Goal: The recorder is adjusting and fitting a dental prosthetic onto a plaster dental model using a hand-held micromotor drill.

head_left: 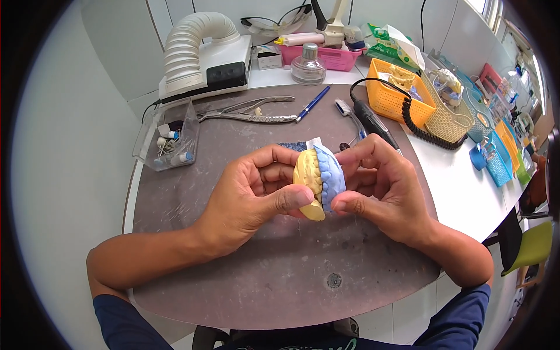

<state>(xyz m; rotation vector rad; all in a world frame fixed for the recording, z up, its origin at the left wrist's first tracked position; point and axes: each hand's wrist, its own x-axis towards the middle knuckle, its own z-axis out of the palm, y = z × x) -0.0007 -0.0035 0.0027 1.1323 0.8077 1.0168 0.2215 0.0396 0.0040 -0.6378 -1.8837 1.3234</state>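
Note:
Over the middle of the brown-grey board, my left hand (248, 192) grips a yellow plaster dental cast (306, 172), its thumb lying across the near part. A blue dental cast (331, 179) is held by my right hand (382, 189) between the thumb and the fingers behind. The two casts stand on edge side by side, their rows of teeth facing and meeting each other. Fingers hide part of the backs of both. Just behind the casts lies a small dark blue patterned piece (291, 146) with a white end, partly covered.
Behind my hands lie metal pliers (256, 118), a blue pen (313, 104), a toothbrush (350, 116) and a corded black handpiece (373, 121). A clear tray (189, 125) of small burs sits left. Beyond are a white hose unit (201, 70), a glass bottle (308, 67) and a yellow basket (388, 105).

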